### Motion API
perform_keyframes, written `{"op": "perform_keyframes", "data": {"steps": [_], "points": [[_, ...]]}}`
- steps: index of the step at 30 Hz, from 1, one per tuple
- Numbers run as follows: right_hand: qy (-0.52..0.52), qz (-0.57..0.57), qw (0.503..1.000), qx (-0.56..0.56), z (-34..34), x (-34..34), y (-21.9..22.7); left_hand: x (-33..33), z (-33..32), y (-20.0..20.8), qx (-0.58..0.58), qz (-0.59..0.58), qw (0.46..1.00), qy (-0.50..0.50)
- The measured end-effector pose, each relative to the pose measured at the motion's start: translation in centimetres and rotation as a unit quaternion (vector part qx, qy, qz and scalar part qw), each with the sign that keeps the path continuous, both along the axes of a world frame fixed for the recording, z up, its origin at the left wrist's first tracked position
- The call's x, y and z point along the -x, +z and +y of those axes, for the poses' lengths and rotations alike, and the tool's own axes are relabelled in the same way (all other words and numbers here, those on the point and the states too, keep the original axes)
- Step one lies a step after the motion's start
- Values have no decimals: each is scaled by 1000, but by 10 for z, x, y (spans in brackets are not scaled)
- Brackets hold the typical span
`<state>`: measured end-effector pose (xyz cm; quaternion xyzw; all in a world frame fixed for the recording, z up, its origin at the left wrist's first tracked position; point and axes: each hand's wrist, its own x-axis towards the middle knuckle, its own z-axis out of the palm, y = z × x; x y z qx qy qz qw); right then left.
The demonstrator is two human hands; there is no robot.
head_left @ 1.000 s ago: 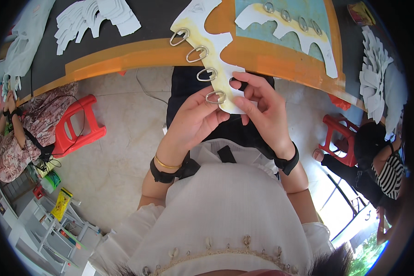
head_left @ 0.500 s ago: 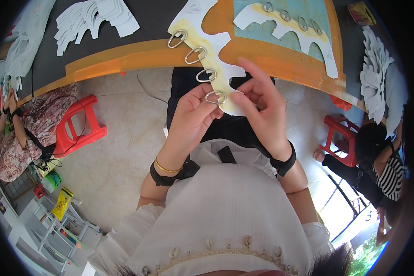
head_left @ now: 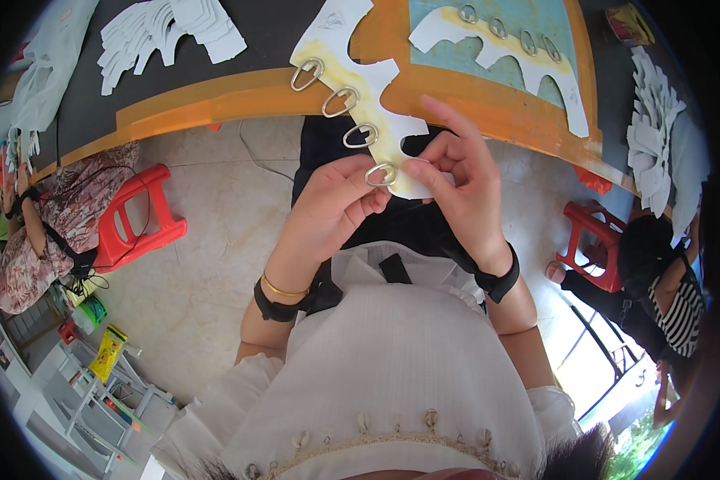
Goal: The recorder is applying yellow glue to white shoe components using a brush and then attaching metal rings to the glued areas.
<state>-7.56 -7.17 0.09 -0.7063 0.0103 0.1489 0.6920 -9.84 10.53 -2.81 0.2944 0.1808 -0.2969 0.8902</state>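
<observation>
Risk: left hand (head_left: 328, 200) and right hand (head_left: 456, 180) fingertips, pinched together on the cream scalloped card strip (head_left: 360, 96) at its lowest oval metal ring (head_left: 381, 174), may tear the thin tab.

- One view only, from the person's head, facing steeply down over a white blouse (head_left: 392, 376).
- It sits close above the left hand (head_left: 328, 212) and right hand (head_left: 460, 188), which meet near the picture's centre.
- The orange table edge (head_left: 216, 92) bends across the top.
- The fisheye rim takes in the tiled floor (head_left: 208, 240) and a red stool (head_left: 140, 216) at the left.
</observation>
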Motion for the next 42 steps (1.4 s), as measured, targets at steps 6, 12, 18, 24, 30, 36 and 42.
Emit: {"op": "perform_keyframes", "data": {"steps": [6,12,18,24,30,36,42], "points": [[1,-18,1000,2,-4,-2,-4,4,0,1,-50,-33,998,22],[11,-33,999,7,-10,-4,-8,9,-3,3,-140,-89,985,41],[-110,-324,931,123,-15,8,-11,9,-11,7,-238,-105,964,58],[-66,-361,918,150,10,13,0,10,-23,9,-324,-167,928,75],[-54,-367,912,176,15,11,-5,11,-26,13,-394,-222,888,86],[-62,-346,918,182,18,12,-2,12,-28,14,-436,-256,858,87],[-60,-331,918,211,21,11,-2,11,-29,14,-488,-294,816,101]]}}
